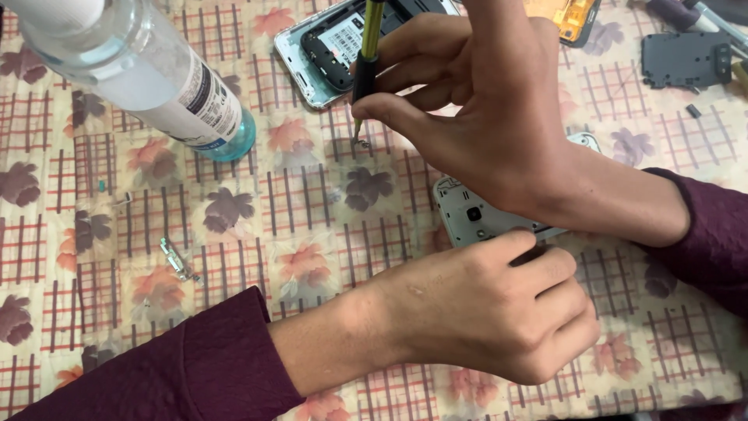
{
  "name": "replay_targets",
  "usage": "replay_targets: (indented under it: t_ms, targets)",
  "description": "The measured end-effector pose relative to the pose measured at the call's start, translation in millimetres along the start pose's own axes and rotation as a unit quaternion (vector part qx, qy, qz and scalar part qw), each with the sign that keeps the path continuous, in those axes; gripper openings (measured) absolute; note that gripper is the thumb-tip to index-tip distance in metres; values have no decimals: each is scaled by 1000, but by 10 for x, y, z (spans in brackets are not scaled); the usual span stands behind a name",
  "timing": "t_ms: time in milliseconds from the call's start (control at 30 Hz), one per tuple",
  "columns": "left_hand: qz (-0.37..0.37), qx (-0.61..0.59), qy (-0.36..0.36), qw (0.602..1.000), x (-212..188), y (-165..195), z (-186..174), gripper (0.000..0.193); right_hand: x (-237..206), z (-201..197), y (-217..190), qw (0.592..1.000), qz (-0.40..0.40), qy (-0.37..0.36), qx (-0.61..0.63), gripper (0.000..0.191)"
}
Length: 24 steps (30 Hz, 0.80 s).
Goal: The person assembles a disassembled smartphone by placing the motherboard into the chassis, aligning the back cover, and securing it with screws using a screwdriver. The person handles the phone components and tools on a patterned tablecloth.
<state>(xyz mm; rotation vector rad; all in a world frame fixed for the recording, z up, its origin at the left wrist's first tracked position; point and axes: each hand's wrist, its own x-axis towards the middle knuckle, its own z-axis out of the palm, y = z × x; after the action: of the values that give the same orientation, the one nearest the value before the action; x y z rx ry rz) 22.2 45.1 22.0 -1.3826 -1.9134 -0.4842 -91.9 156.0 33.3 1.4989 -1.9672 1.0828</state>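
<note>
Nearest, the left hand point(483, 308) lies knuckles-up on the floral checked tablecloth point(257, 226), fingers curled in, fingertips pressed onto the lower edge of a silver phone frame point(475, 218); whether they pinch it or only pin it down cannot be told. Maroon sleeve point(179, 366) runs back toward the lower left. The frame lies flat just right of centre, camera hole up, largely covered by both hands.

Above it, the right hand point(483, 101) crosses over the frame, thumb and fingers closed round a screwdriver point(366, 58) with yellow-and-black shaft, held near upright. A tiny screw point(361, 143) sits at its tip, just over the cloth.

Left of centre: a small metal bracket point(176, 260) lies loose on the cloth. Farther left, a clear bottle point(148, 74) with blue liquid, tilted toward the camera.

Far edge: an opened phone point(331, 51) behind the screwdriver, an orange-lit part point(573, 17), a dark grey plate point(686, 58) at far right.
</note>
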Motion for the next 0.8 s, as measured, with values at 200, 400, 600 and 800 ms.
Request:
replay_targets:
  t_ms: [200, 400, 600, 800]
  targets:
    - [4, -7, -2, 1000, -28, -8, 20, 23, 52, -97, -54, 997, 45, -16, 57, 33]
    - [16, -12, -7, 1000, -35, 12, 36, 24, 165, -378, -119, 993, 85, -28, 82, 19]
    - [23, -12, -7, 1000, -34, 26, 74, 25, -8, -94, 50, 990, 53, -5, 127, 36]
    - [13, -17, 4, 1000, -83, -5, 72, 31, -7, 6, 79, 994, 43, -20, 99, 42]
